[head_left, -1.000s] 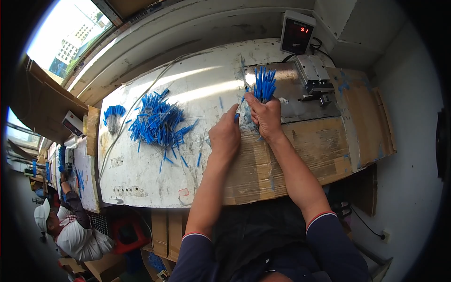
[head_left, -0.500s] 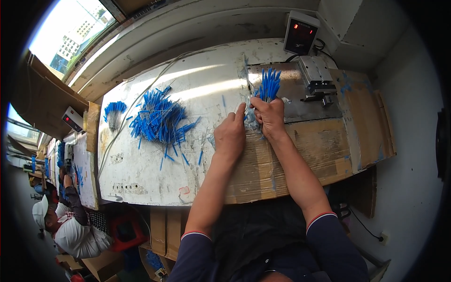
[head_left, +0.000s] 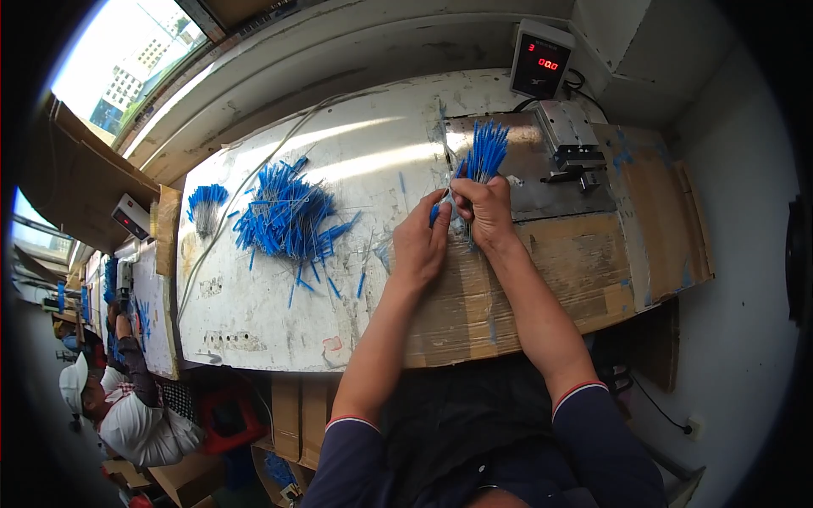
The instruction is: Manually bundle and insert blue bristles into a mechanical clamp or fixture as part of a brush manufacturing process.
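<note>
My right hand [head_left: 489, 210] is closed around a bundle of thin wires with blue plastic ends [head_left: 486, 152]. The blue ends stand up above the fist and some wire ends show below it. Close beside it, my left hand [head_left: 419, 245] pinches a single blue-ended wire [head_left: 435, 213] between thumb and fingers. The two hands almost meet, and the far end of that single wire is hard to make out. On the white tabletop to the left lies a loose heap of the same blue-ended wires [head_left: 284, 212], with several stray ones around it.
A smaller neat bunch of blue-ended wires [head_left: 206, 207] lies further left, past a grey cable [head_left: 247, 179]. A metal clamping fixture [head_left: 572, 135] and a red-digit display box [head_left: 540, 61] stand at the back right. Cardboard [head_left: 550, 267] covers the near right. Another person [head_left: 144, 415] works at far left.
My left hand has rolled over, so its thumb and a pinched blue end now show. The bundle in my right hand tilts slightly differently. The display's red digits have changed.
</note>
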Motion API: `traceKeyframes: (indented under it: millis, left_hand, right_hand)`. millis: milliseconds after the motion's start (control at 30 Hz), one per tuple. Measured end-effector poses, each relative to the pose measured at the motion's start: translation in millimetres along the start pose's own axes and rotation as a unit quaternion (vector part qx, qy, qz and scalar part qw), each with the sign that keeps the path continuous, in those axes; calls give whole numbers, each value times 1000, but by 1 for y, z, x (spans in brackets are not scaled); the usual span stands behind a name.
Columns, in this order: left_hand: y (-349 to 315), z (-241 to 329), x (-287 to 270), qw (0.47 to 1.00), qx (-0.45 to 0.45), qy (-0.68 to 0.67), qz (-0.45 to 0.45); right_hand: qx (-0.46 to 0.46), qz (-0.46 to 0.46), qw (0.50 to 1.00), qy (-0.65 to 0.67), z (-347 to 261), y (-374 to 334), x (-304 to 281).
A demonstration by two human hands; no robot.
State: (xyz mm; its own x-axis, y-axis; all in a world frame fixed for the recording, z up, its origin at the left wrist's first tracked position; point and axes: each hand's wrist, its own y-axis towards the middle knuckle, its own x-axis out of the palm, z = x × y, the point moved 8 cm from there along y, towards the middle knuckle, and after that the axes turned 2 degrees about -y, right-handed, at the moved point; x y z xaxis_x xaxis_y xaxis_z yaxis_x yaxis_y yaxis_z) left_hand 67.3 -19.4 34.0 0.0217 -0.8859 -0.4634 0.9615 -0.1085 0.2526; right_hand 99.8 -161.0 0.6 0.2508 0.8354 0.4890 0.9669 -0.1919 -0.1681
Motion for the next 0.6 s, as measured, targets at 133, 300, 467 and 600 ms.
traceKeyframes:
  millis: [133, 300, 467, 600]
  left_hand:
    - [-1, -7, 0, 999, 7, 20, 30]
    - [-2, -1, -3, 995, 63, 16, 76]
    - [0, -11, -3, 997, 22, 3, 72]
    - [2, -14, -7, 994, 47, -8, 102]
  right_hand:
    - [-18, -10, 999, 35, 0, -1, 4]
    - [-60, 54, 993, 84, -8, 5, -13]
    - [-72, 72, 992, 72, -14, 3, -17]
    - [-99, 116, 982, 109, -21, 9, -33]
